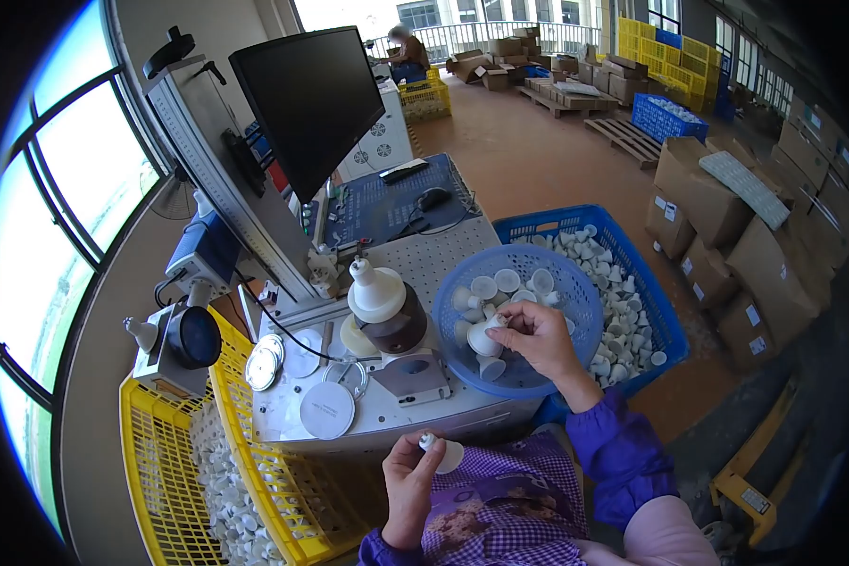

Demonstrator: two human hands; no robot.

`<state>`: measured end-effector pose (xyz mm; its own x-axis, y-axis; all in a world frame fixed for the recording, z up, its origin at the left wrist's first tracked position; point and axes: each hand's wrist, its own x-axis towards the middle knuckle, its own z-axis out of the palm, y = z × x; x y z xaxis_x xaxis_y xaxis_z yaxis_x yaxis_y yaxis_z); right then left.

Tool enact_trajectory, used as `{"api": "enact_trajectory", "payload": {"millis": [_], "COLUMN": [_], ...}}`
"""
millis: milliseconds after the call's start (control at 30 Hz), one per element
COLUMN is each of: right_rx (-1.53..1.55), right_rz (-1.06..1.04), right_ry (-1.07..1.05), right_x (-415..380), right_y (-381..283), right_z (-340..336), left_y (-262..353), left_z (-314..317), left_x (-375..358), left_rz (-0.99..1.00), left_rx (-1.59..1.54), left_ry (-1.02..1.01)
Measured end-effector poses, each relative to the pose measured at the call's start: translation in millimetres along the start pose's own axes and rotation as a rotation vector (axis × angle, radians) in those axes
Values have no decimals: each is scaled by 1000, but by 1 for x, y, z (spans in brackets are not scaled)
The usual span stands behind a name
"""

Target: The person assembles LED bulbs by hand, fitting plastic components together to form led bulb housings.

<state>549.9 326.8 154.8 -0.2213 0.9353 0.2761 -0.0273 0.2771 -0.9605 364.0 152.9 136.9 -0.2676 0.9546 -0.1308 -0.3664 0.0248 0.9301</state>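
Observation:
My left hand (410,483), low in front of the apron, is closed on a white bulb housing (450,458), a funnel-shaped piece with a narrow metal-tipped neck. Over the round blue plastic basket (450,351), my right hand (545,341) pinches another white bulb housing (482,337) near its neck. Several similar housings lie in that basket, partly hidden by the hand. To the left of the basket, a larger white cone (377,294) stands upright on a dark round holder (396,325) on the worktable.
A blue crate (665,325) full of white housings stands right of the table. At the left are yellow crates (245,443) with more. Round metal discs (328,410), a monitor (307,104) and a mouse (433,198) are on the table. A person (408,57) sits far behind.

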Motion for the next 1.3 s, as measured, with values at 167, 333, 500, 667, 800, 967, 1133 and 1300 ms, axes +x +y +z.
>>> {"api": "enact_trajectory", "payload": {"millis": [167,333,500,667,800,967,1133,1300], "right_rx": [-122,-40,-92,-17,-110,-173,-443,-505], "right_rz": [-187,-199,-195,-293,-441,-614,-593,-711], "right_ry": [100,170,139,143,115,62,26,38], "right_x": [1,4,11,32,54,79,81,84], "right_y": [-3,1,-15,-55,-94,-100,-95,-86], "right_z": [2,0,-3,22,59,100,118,112], "left_y": [12,41,102,155,171,167,138,104], "left_z": [8,13,17,36,34,1,-29,-46], "left_x": [0,18,69,110,127,97,64,58], "left_rz": [19,64,642,824,726,763,618,545], "left_rx": [-23,59,618,998,1001,691,551,421], "left_ry": [2,71,236,299,133,252,305,250]}}
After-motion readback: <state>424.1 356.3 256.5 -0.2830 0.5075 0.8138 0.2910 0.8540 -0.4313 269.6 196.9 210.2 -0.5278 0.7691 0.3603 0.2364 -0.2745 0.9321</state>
